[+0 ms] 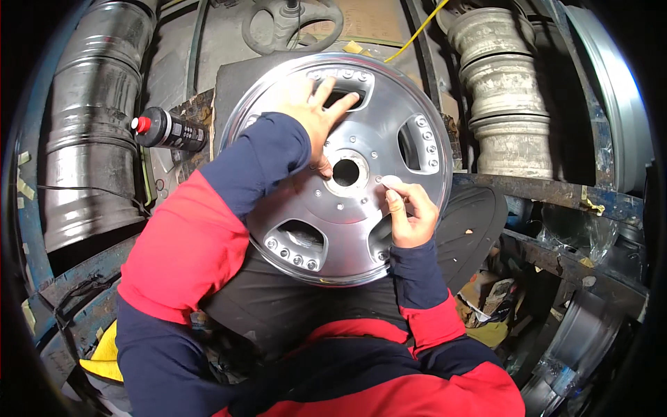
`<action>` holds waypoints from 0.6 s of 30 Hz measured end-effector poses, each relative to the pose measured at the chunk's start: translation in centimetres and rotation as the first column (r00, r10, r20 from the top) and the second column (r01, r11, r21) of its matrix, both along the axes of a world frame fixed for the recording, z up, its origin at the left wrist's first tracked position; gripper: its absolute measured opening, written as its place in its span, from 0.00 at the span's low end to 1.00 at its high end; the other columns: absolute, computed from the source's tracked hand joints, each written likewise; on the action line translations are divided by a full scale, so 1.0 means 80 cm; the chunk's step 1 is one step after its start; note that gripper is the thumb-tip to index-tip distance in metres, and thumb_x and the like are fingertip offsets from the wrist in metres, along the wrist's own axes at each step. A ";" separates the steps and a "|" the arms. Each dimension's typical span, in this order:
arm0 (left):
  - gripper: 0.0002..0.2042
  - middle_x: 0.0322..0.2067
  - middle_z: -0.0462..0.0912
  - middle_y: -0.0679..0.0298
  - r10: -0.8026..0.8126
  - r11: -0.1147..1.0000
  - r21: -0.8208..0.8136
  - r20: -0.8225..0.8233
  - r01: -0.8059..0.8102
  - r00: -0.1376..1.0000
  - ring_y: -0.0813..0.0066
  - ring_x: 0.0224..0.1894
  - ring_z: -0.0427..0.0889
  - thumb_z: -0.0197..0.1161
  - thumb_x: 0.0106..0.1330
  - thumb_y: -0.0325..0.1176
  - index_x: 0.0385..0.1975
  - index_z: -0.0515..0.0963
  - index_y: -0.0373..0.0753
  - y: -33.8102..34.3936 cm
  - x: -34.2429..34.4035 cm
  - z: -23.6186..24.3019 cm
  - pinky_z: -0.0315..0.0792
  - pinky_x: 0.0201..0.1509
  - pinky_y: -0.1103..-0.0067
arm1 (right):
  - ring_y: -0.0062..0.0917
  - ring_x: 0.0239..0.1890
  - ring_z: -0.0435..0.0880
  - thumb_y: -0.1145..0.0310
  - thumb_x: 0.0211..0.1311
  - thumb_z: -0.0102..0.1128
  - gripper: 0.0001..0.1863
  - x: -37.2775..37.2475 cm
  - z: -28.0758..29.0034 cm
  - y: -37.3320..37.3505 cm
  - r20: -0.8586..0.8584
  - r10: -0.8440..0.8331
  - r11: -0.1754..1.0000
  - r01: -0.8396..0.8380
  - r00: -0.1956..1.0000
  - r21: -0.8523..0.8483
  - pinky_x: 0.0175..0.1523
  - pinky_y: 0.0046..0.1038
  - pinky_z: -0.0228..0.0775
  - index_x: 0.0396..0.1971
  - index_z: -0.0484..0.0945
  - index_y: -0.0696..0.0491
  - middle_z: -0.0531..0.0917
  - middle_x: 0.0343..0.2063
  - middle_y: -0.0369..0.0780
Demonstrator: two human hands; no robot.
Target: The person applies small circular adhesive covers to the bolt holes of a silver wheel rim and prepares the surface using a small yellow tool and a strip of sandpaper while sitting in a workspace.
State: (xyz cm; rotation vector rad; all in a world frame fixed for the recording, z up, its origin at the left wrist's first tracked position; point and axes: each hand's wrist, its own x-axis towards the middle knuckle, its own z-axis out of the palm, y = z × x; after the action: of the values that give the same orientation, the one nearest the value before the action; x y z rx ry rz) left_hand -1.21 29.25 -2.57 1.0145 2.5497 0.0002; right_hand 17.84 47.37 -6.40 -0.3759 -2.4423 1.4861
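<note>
A polished silver wheel rim [347,240] lies face up across my lap, with a round hub hole in its middle and bolt-studded windows around it. My left hand [316,115] rests spread on the upper left of its face, thumb beside the hub and fingers reaching toward the top window. Right of the hub, my right hand [411,212] pinches a small, pale, flat piece [391,181] between thumb and forefinger, close against the rim's face. What this piece is made of cannot be made out.
A black bottle with a red cap [170,131] lies at the left. Wheel barrels are stacked at the left [94,125] and right [507,90] inside blue metal frames. A dusty steering wheel [292,24] lies beyond the rim. A yellow cloth [104,354] hangs lower left.
</note>
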 end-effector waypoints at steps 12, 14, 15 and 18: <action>0.62 0.73 0.54 0.49 -0.072 0.991 0.104 -0.125 0.085 0.990 0.44 0.75 0.54 0.84 0.32 0.55 0.75 0.54 0.59 0.010 0.002 -0.038 0.55 0.71 0.42 | 0.24 0.36 0.82 0.78 0.55 0.69 0.13 -0.020 -0.032 -0.017 -0.231 0.145 0.988 -0.154 0.962 -0.021 0.37 0.24 0.73 0.42 0.84 0.54 0.83 0.38 0.42; 0.63 0.73 0.54 0.50 -0.111 0.983 0.127 -0.156 0.131 0.982 0.44 0.75 0.54 0.84 0.31 0.54 0.75 0.54 0.60 0.010 -0.006 -0.032 0.54 0.72 0.42 | 0.26 0.36 0.83 0.78 0.57 0.67 0.09 -0.020 -0.035 -0.018 -0.263 0.154 0.983 -0.174 0.952 -0.054 0.39 0.25 0.75 0.38 0.80 0.56 0.83 0.38 0.43; 0.63 0.74 0.54 0.50 -0.149 0.973 0.148 -0.188 0.178 0.971 0.45 0.75 0.53 0.85 0.30 0.54 0.75 0.54 0.61 0.009 -0.011 -0.031 0.54 0.72 0.42 | 0.27 0.36 0.83 0.78 0.59 0.66 0.07 -0.021 -0.034 -0.021 -0.278 0.162 0.980 -0.188 0.947 -0.070 0.41 0.26 0.75 0.36 0.78 0.57 0.83 0.38 0.44; 0.63 0.74 0.53 0.51 -0.154 0.967 0.172 -0.196 0.189 0.968 0.45 0.75 0.54 0.85 0.31 0.53 0.74 0.55 0.60 0.012 -0.008 -0.029 0.53 0.73 0.43 | 0.26 0.33 0.82 0.78 0.62 0.62 0.05 -0.010 -0.025 -0.038 -0.090 0.082 0.898 -0.113 0.993 -0.424 0.41 0.28 0.75 0.35 0.75 0.58 0.83 0.32 0.43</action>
State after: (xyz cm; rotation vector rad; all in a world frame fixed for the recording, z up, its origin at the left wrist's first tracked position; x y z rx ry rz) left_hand -1.83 30.22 -4.92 1.3647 2.6535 0.1092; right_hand 17.01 44.35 -8.40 -0.2788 -2.0902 2.0479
